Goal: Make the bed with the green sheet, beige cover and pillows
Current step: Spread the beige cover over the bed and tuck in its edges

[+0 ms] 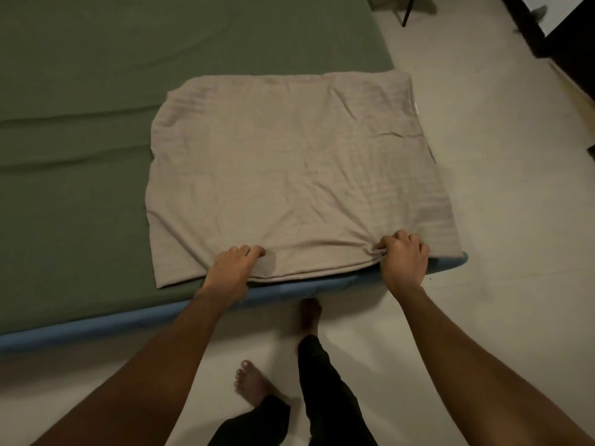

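A folded beige cover (pixel 289 165) lies flat on the near right corner of the bed, over the green sheet (pixel 80 123) that spreads across the mattress. My left hand (pixel 231 268) grips the cover's near edge, fingers curled into the fabric. Further right along the same edge, my right hand (pixel 404 257) is clenched on a bunch of the cloth, and creases fan out from it. The cover's right side hangs a little past the bed corner. No pillows are in view.
The blue mattress side (pixel 96 323) runs along the near edge of the bed. My bare feet (pixel 251 384) stand on the pale floor (pixel 499 220) just below it. Dark furniture (pixel 566 49) and a thin black leg (pixel 407 11) stand at the far right.
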